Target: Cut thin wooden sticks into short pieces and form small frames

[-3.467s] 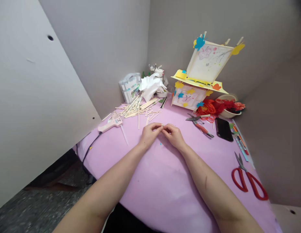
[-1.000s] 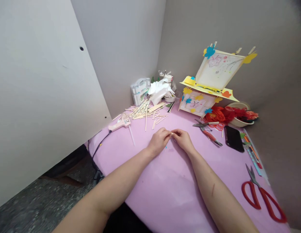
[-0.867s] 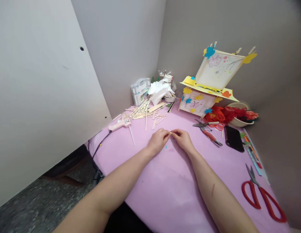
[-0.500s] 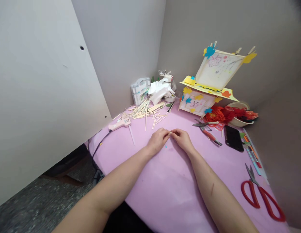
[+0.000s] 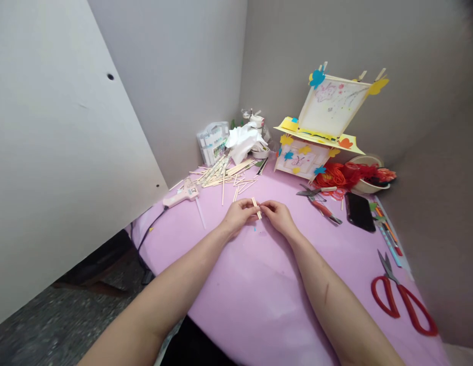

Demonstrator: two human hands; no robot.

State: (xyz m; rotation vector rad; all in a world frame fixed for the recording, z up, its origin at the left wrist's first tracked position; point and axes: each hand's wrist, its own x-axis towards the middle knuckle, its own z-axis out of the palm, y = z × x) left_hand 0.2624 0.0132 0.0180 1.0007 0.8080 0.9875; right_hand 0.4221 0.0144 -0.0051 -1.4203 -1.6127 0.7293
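Observation:
Short pale wooden sticks (image 5: 256,208), lying side by side, are pinched in my left hand (image 5: 238,216) above the middle of the table. Thumb and fingers of that hand close on them from the left. My right hand (image 5: 278,216) is at their right side with its fingertips pressed together. Those fingertips are at or against the sticks' edge; whether something small is between them is hidden. Beyond my hands lies a pile of loose wooden sticks (image 5: 230,175). To the left, a hot glue gun (image 5: 181,194) rests with a clear glue stick (image 5: 201,213) beside it.
A decorated paper-and-stick lantern (image 5: 316,132) stands at the back. Pliers (image 5: 323,209), a black phone (image 5: 359,211), pencils (image 5: 388,226) and red-handled scissors (image 5: 400,295) lie right. Red yarn (image 5: 335,175) spills from a bowl (image 5: 373,187). A marker case (image 5: 213,144) and tissues (image 5: 244,142) stand behind.
The sticks between my hands have turned and now show their length, held by my left hand. My right fingers have shifted to their side. The whole view has shifted slightly.

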